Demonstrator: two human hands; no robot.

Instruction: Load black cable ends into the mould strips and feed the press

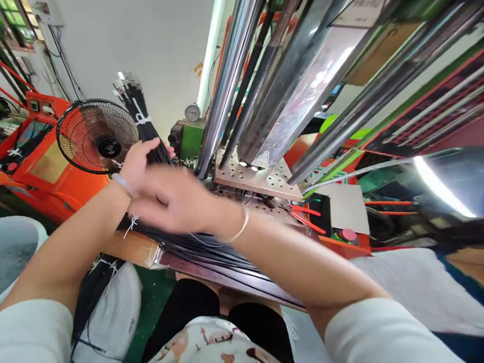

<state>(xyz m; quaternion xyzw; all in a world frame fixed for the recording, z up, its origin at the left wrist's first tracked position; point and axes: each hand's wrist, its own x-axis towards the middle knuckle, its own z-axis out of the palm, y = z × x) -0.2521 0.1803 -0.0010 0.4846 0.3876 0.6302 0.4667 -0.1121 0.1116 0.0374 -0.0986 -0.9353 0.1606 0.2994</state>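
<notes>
My left hand [137, 162] is wrapped round a bundle of black cables [150, 135], which stands tilted up with its light metal ends at the top. A white tie [141, 120] circles the bundle above my fingers. My right hand [175, 200] crosses in front of my left wrist and is smeared by motion; its fingertips are too blurred to show whether they hold anything. More long black cables [217, 252] lie along the bench edge below my hands. A white tie with loose ends [132, 222] shows just below my left wrist.
A black fan [107, 141] stands behind my left hand. Right of my hands is a press with steel columns [234, 66] and a perforated plate [249, 172]. Red-handled pliers [306, 213] lie beside it. A white bucket [10, 247] and a white stool [118, 306] are at lower left.
</notes>
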